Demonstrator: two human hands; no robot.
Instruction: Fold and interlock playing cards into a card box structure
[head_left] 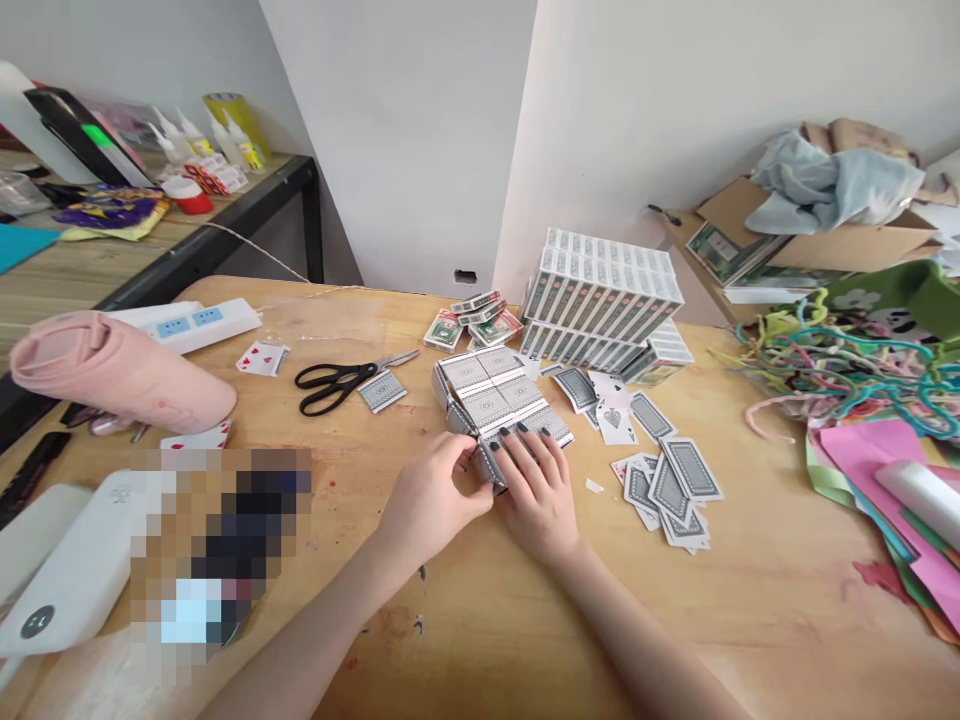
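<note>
Grey-patterned playing-card backs cover the box [491, 385] mid-worktop [750, 610]. Seams run between the cards on top; dark gap visible along its left edge.

Left hand [429, 495]: at the near-left corner, thumb and index finger curled round the edge, partly closed with the box side between them. Right hand [541, 505]: fingers extended, slightly apart, laid flat on the near part of the top — pressing on it, not wrapped round anything. Right thumb hard to make out.

Left of the box: black-handled scissors [330, 388], blades toward the box, with a grey-backed card piece [382, 392] just beside them. Right: loose playing cards [671, 490], overlapping, mostly backs up; an ace of spades [615, 420] lies face up nearer the box. Behind: a few card packs [442, 330], plus a big stack of boxed decks [604, 290] behind right — two tiers.

Far right: tangled fuzzy stems [862, 365] above coloured paper [855, 455].
</note>
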